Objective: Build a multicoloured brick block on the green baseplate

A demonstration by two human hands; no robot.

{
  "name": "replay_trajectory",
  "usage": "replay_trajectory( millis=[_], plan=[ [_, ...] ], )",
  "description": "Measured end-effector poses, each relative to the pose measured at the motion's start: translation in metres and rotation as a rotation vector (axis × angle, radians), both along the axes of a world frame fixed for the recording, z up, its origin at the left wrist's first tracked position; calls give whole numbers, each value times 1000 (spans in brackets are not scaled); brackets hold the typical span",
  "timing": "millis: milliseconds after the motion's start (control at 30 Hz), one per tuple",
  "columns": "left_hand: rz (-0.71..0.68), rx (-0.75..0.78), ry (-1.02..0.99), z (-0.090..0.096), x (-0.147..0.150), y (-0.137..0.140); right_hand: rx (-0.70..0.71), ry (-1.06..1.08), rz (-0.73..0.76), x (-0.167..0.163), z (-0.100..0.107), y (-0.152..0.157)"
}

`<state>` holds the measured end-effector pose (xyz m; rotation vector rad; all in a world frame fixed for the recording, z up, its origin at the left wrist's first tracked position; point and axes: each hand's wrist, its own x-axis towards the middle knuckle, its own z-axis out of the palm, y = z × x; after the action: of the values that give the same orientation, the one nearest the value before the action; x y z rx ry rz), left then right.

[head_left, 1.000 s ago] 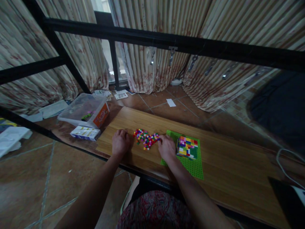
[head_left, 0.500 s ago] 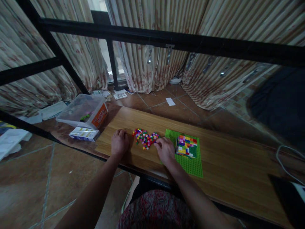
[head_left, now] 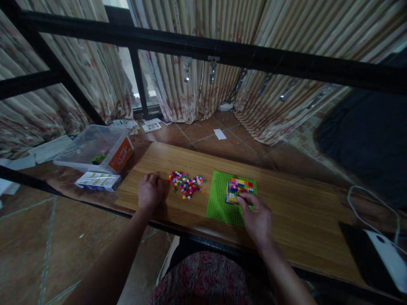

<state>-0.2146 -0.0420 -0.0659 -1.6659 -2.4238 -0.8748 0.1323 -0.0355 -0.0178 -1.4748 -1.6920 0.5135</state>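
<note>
My right hand (head_left: pixel 257 212) reaches over a low block of multicoloured toy bricks (head_left: pixel 240 183) built on a green studded baseplate (head_left: pixel 218 199). Its thumb and forefinger are pinched at the near side of the block, on what looks like a small toy brick, mostly hidden by the fingertips. To the left, a loose pile of small coloured bricks (head_left: pixel 187 184) lies on the wooden tabletop (head_left: pixel 178 156). Beside the pile, my left hand (head_left: pixel 150 191) rests on the wood with its fingers curled in; whatever they may hold is hidden.
A clear plastic bin (head_left: pixel 85 146) with an orange label and a few pieces inside stands at the left end, behind a small carton (head_left: pixel 98 181). A black bar (head_left: pixel 190 44) crosses ahead. A white device (head_left: pixel 386 258) and cable (head_left: pixel 365 218) lie at the right.
My right hand has moved from the loose pile rightward to the built block, still pinching. My left hand stays beside the pile. The view has turned slightly right.
</note>
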Motion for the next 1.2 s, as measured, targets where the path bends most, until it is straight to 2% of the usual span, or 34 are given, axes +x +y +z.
replay_trajectory(
  millis=[167,400,933,1200],
  plan=[
    [2,-10,6,1,0,0,26,-45,-80,21,-7,10],
    [2,-9,15,0,-2,1,128,-118,7,6,-10,18],
    [1,-20,17,-1,-2,1,149,-198,41,-9,-11,23],
    [1,-6,23,-2,-2,1,177,-172,45,-10,-13,27]
  ],
)
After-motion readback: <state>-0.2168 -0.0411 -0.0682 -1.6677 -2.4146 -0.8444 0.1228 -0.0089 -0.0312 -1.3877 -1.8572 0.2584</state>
